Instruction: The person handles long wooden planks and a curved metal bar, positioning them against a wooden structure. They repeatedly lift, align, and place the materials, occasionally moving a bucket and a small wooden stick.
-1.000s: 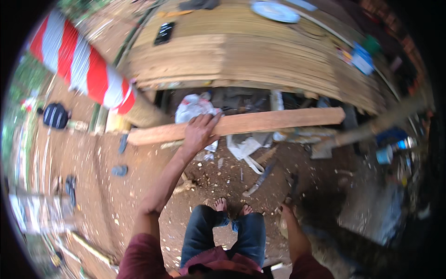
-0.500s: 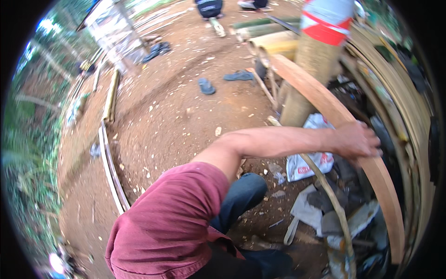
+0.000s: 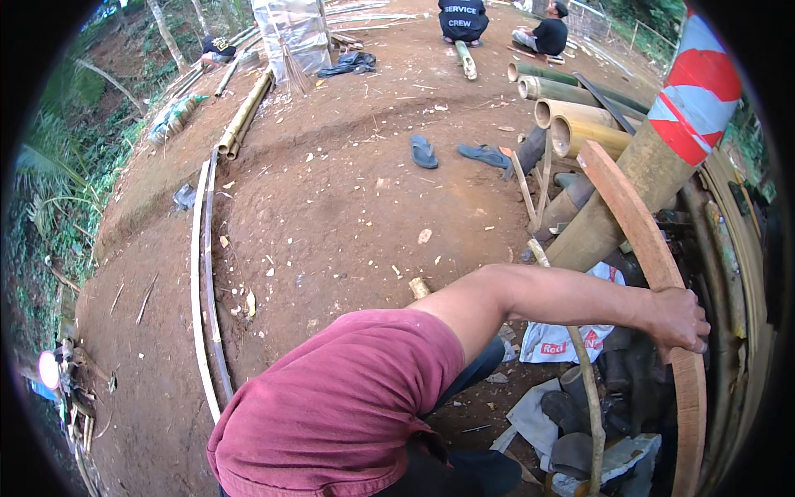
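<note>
My left arm, in a maroon sleeve, reaches across to the right. At its end my left hand is closed around a long, flat wooden plank, gripping it near its middle. The plank slants past a thick bamboo post, its far end up beside the post and its near end running out at the lower edge. Under my forearm passes a thin crooked stick. A white plastic bag with red print lies beneath the same forearm. My right hand is out of the picture.
Cut bamboo poles lie stacked beyond the post. Two grey flip-flops, one nearer, rest on the dirt. At lower right is a jumble of dark objects. Two people, one crouching and one sitting, are far off. Thin strips lie at left.
The view has shifted, so the surroundings sit farther right and lower. My left hand, blurred on the plank before, now shows its fingers wrapped round it.
</note>
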Tool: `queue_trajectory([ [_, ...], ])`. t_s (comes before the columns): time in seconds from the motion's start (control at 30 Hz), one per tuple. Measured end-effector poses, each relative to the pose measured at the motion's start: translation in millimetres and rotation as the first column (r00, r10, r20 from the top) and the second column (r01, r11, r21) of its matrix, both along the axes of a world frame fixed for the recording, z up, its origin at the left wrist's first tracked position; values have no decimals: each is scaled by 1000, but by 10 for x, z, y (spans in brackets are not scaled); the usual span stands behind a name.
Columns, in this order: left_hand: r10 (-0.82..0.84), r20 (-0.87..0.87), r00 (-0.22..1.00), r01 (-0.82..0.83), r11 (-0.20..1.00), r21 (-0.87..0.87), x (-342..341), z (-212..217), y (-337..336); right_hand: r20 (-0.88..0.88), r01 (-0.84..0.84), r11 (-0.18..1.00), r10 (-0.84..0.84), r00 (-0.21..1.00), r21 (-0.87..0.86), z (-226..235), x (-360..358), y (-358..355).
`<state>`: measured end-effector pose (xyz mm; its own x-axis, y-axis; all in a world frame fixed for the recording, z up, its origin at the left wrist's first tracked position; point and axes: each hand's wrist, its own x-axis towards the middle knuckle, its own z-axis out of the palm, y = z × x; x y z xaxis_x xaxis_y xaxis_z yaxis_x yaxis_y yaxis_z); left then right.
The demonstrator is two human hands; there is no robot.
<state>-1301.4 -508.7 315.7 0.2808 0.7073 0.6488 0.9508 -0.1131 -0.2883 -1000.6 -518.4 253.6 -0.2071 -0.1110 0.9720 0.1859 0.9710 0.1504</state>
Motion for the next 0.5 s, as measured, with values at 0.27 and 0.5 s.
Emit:
queue_trajectory([
  [0.27, -8, -17, 1000, 8, 1000, 25, 19, -3, 13, 402, 381, 914, -404, 821, 140, 352, -920, 724],
  [0.5, -78, -14, 997, 79, 993, 86, 172, -5, 238, 446, 420, 881, -473, 759, 218, 577, -1053, 1189],
])
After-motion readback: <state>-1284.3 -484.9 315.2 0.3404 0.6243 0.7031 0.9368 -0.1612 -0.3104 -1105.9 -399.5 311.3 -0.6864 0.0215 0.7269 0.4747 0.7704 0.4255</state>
